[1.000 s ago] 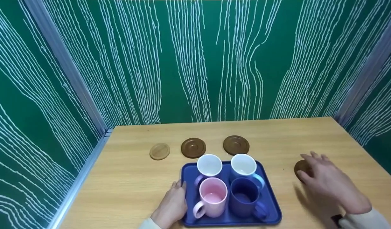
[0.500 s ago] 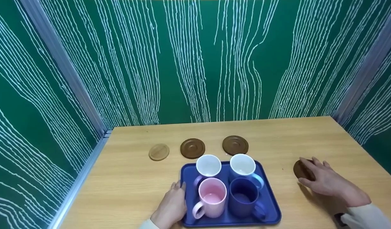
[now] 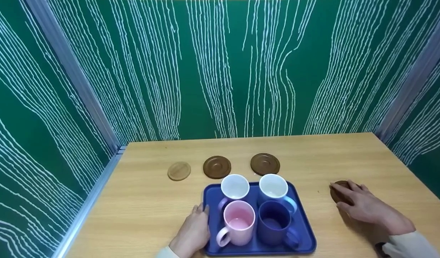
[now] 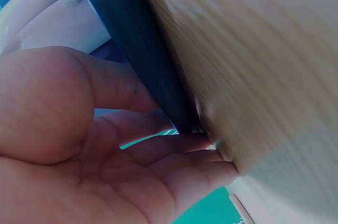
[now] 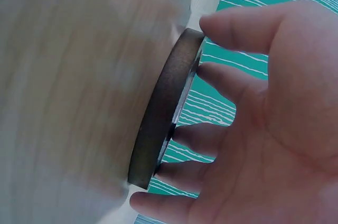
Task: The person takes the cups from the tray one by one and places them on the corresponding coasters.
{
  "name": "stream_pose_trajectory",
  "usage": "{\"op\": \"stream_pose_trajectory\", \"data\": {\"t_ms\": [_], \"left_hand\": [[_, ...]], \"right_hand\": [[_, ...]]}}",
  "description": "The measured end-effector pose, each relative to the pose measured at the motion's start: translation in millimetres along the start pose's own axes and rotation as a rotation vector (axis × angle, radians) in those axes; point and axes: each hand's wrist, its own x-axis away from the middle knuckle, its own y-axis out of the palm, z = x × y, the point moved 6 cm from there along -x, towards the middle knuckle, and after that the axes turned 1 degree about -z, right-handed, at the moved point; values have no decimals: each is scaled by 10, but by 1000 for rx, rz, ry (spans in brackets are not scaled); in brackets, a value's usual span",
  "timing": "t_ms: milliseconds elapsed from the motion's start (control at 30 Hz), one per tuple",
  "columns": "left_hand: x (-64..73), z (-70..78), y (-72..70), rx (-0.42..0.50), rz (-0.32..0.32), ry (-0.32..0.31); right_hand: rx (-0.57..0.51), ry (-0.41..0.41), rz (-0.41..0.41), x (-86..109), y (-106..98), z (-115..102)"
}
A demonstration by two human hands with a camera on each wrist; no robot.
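My left hand [image 3: 193,229] holds the left rim of a blue tray [image 3: 305,229], thumb and fingers at its edge, with some fingertips down by the wooden tabletop in the left wrist view. On the tray stand a pink mug [image 3: 239,224], a dark blue mug [image 3: 274,224], and two mugs with white insides, one with a purple handle [image 3: 235,188], one with a light blue handle [image 3: 273,186]. To the right, my right hand [image 3: 366,204] spreads over a dark brown round wooden coaster [image 5: 163,108] lying flat. Its fingertips touch the top and the thumb is at the edge.
Behind the tray lie two more dark brown coasters, one left [image 3: 217,167] and one right [image 3: 265,164], and a smaller light wooden disc [image 3: 179,171]. A green wall [image 3: 205,71] with white line patterns closes off the table [image 3: 144,200] at the back.
My right hand has come down onto the brown coaster, its fingers lower and reaching over the far left edge. My left hand, the tray and the mugs have stayed put.
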Motion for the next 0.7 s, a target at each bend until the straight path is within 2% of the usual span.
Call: {"op": "stream_pose_trajectory", "data": {"t_ms": [167, 400, 700], "left_hand": [[4, -11, 23, -16, 14, 4], [6, -18, 43, -30, 22, 12], [-25, -43, 41, 23, -43, -39]], "right_hand": [[5, -33, 23, 6, 15, -6], [9, -18, 13, 3, 36, 1], [15, 7, 4, -14, 19, -20]]}}
